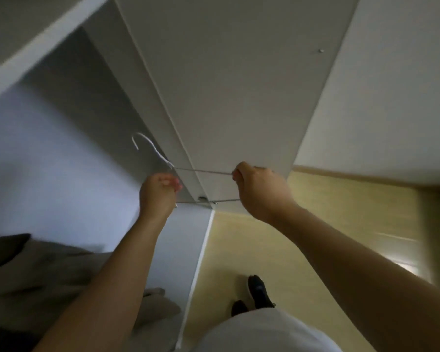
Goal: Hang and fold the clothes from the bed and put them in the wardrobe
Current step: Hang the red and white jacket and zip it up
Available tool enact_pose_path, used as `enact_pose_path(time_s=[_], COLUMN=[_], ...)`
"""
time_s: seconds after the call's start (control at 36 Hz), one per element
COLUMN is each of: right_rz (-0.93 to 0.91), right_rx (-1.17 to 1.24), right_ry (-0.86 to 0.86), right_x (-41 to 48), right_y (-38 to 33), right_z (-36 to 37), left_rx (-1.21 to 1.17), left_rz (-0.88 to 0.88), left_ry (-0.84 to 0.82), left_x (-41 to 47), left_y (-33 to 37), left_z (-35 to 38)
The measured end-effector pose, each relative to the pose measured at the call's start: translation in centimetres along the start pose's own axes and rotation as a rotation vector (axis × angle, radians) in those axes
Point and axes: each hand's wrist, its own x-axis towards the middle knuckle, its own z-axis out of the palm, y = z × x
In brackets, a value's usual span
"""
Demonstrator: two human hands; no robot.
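Nearest to me, at the lower edge, I see the person's white top (264,331) and a dark shoe (258,292) on the pale yellow floor (315,237). At lower left, grey-beige fabric (43,270) lies in folds, left of the wardrobe's white front edge; I cannot tell which garment it is.

Both bare forearms reach up and forward. The left hand (158,196) is closed, fingers curled round the wire hanger (203,170) just below its neck. The right hand (259,191) is also closed, fingertips pinching the hanger's right end. The hanger is bare and held level between the two hands, its white hook pointing up and left into the open wardrobe compartment (48,161). Beyond the hands stands the white wardrobe door (226,85), with a grey wall (391,85) to its right.
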Motion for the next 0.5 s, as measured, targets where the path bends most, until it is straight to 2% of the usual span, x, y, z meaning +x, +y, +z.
enact_pose_path(time_s=[0.17,0.31,0.5], right_rz=[0.204,0.379,0.596], right_rx=[-0.103,-0.174,-0.184], right_ry=[0.018,0.111,0.202], right_x=[-7.2,-12.7,-19.9], right_y=[9.2,16.5,27.5], right_z=[-3.0,-6.6,-11.9], left_rx=[-0.078,0.163,0.315], left_rz=[0.029,0.211,0.454], left_ry=[-0.166,-0.397,-0.528], left_x=[-2.8,-6.9,-11.9], left_y=[0.9,3.3,7.5], left_z=[9.8,19.3,34.6])
